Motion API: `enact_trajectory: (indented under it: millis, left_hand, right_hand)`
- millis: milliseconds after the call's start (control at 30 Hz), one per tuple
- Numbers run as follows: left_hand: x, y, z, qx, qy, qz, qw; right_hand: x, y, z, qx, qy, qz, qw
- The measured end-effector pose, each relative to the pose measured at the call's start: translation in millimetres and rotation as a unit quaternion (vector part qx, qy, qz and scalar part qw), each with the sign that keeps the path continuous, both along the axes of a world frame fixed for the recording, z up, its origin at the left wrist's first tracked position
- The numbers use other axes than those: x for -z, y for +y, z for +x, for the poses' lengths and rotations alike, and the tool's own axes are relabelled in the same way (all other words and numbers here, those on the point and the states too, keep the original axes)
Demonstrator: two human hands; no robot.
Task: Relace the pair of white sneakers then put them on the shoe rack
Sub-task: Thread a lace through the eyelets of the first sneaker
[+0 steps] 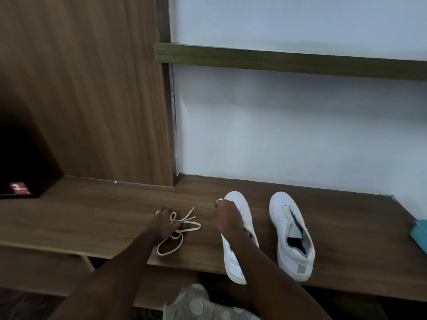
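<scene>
Two white sneakers stand side by side on a wooden shelf top [92, 218], toes toward the wall. The right sneaker [291, 234] has no lace and its tongue gapes open. The left sneaker [240, 257] is partly covered by my right hand [227, 219], which grips its toe end. A loose white shoelace [182, 229] lies tangled in loops to the left of the shoes. My left hand [165, 224] rests on the lace and pinches it near its knot.
A tall wooden panel [92, 100] rises at the left, a white wall [288, 135] with a wooden ledge [277, 61] behind. A dark box with a red label [19, 188] sits far left. A blue object [419, 234] pokes in at right. Spotted fabric [196, 303] lies below.
</scene>
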State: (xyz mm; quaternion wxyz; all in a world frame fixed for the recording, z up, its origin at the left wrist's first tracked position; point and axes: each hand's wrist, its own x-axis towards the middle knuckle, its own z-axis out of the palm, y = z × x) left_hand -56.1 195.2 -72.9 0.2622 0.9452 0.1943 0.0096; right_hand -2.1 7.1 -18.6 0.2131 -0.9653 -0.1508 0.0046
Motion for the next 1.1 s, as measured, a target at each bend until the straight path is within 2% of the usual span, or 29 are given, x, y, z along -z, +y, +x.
enact_trajectory:
  millis: [67, 167, 267, 333, 467, 533, 733, 833, 933, 1000, 1100]
  left_hand:
    - [-3.8, 5.9, -7.8, 0.063, 0.031, -0.018, 0.997]
    - [3.9, 14.2, -11.8, 0.15, 0.117, 0.07, 0.979]
    - [14.9, 16.5, -12.3, 0.146, 0.136, 0.092, 0.975]
    - [27.1, 19.9, -11.7, 0.141, 0.136, 0.083, 0.977]
    - [56.1, 28.9, -15.1, 0.16, 0.097, 0.106, 0.977]
    - [63.1, 31.8, -13.4, 0.165, 0.065, 0.08, 0.981]
    - [74.0, 33.2, -12.6, 0.127, -0.042, 0.027, 0.991]
    - [79.1, 25.0, -11.3, 0.132, -0.066, 0.084, 0.985]
    - [77.6, 11.4, -8.1, 0.116, -0.142, 0.123, 0.975]
    - [74.6, 1.7, -13.0, 0.085, -0.124, 0.102, 0.983]
    - [63.9, -17.8, -22.7, 0.019, -0.081, 0.021, 0.996]
  right_hand:
    - [13.6, 16.2, -2.7, -0.046, 0.036, 0.013, 0.998]
    - [32.3, 36.0, -4.9, -0.098, 0.115, -0.001, 0.988]
    - [45.9, 46.5, -4.4, -0.153, 0.172, -0.066, 0.971]
    - [54.5, 52.0, -0.8, -0.168, 0.207, -0.065, 0.962]
    - [69.8, 69.1, 6.6, -0.187, 0.256, -0.019, 0.948]
    - [74.3, 78.0, 6.9, -0.195, 0.264, -0.02, 0.944]
    - [85.3, 101.8, 1.2, -0.217, 0.231, -0.011, 0.948]
    - [87.3, 101.3, -14.3, -0.17, 0.184, 0.053, 0.967]
    - [92.2, 93.4, -27.0, -0.133, 0.168, 0.096, 0.972]
    - [92.8, 86.8, -31.5, -0.109, 0.204, 0.145, 0.962]
    - [91.4, 72.6, -30.1, -0.066, 0.252, 0.201, 0.944]
